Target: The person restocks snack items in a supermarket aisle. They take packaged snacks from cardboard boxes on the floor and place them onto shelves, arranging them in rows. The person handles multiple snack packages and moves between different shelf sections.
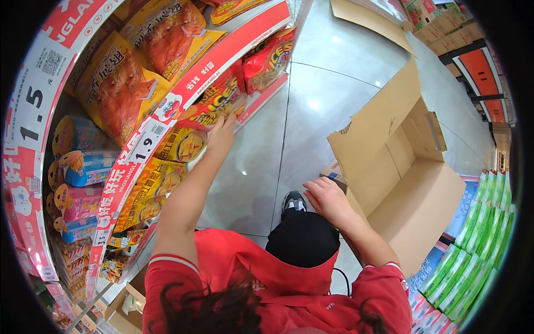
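Note:
My left hand (pixel 222 133) reaches to the lower shelf at the left. Its outstretched fingers touch the bottom edge of a red and yellow snack bag (pixel 219 100), without closing around it. A second red snack bag (pixel 270 61) lies just beyond, and yellow chip bags (pixel 149 186) line the shelf nearer to me. Above my bent knee, my right hand (pixel 329 201) hangs with loosely bent fingers apart and nothing in them. Beside it stands a large opened cardboard box (pixel 414 200) with its flaps spread and its visible inside bare.
Curved shelf edges (pixel 142 147) with price strips run along my left. Large yellow snack bags (pixel 114 83) fill the shelf above. Green packages (pixel 473 234) are stacked at the right, past the box. Another open carton (pixel 125 309) sits at the lower left. Grey floor tiles (pixel 253 167) lie between.

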The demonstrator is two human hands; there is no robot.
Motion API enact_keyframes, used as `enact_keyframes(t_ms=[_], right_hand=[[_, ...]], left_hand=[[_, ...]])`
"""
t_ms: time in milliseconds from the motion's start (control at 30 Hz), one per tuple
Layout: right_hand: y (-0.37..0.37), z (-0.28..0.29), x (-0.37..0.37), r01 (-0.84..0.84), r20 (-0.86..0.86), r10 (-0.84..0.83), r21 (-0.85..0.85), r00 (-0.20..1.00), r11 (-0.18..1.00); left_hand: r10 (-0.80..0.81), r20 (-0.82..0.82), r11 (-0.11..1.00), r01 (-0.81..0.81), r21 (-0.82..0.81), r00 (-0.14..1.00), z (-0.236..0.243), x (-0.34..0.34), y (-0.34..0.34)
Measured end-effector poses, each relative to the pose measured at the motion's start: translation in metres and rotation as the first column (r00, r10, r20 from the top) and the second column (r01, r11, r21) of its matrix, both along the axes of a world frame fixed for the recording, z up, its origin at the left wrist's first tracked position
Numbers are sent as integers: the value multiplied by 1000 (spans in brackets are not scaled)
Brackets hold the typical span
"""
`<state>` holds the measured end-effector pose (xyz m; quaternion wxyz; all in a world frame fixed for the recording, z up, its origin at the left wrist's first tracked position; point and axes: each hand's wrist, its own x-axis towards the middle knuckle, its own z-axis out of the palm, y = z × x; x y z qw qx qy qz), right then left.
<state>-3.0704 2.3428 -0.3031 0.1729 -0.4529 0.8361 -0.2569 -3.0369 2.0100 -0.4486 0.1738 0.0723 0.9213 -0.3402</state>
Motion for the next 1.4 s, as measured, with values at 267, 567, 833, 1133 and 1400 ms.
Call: enact_keyframes(t_ms=[267, 567, 833, 1133, 1400], right_hand=[[38, 50, 8, 307, 16, -311, -210, 950, 928], [139, 79, 104, 450, -61, -483, 479, 874, 754], [172, 27, 138, 557, -170, -548, 464, 819, 689], [165, 53, 78, 431, -146, -414, 468, 898, 771], [173, 72, 13, 479, 41, -555, 457, 831, 750]], left_hand=[[17, -421, 934, 136, 330, 907, 99, 36, -19], [-66, -426, 822, 291, 489, 903, 144, -9, 29], [68, -431, 949, 75, 307, 900, 134, -83, 24], [-372, 150, 483, 52, 874, 916, 182, 125, 71], [-540, 368, 67, -398, 915, 757, 202, 245, 100]])
